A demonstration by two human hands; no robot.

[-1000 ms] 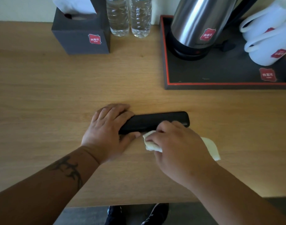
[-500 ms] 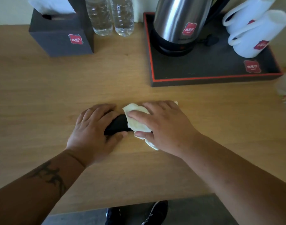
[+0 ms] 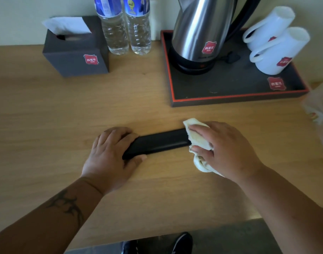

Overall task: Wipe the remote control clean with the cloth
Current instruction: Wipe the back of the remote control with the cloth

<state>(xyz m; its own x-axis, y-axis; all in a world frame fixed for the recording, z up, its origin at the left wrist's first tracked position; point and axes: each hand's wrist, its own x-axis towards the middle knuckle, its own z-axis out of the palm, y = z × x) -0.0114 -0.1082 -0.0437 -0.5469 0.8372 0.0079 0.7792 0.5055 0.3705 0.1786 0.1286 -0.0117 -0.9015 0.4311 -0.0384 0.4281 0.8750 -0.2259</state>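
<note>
While the worktop [image 3: 47, 125] runs wide and bare to the left of my hands, its near edge cuts across just below my forearms, with dark floor and a shoe [image 3: 180, 242] beyond it. Behind the hands sits a black tray [image 3: 230, 99] with a red rim, carrying a steel kettle [image 3: 199, 30] and two white mugs [image 3: 277, 48] lying on their sides; a dark tissue box [image 3: 76, 54] and two water bottles [image 3: 127, 32] stand against the pale wall. I see the wood grain lit softly, a blurred pale thing at the far right edge.

I have the remote control [image 3: 157, 143] lying flat, slanting up to the right. My left hand [image 3: 111, 154] grips its left end, fingers [image 3: 118, 133] over the top and thumb at the near side. My right hand [image 3: 228, 149] is closed on the cloth [image 3: 195, 132], pressing it over the remote's right end.
</note>
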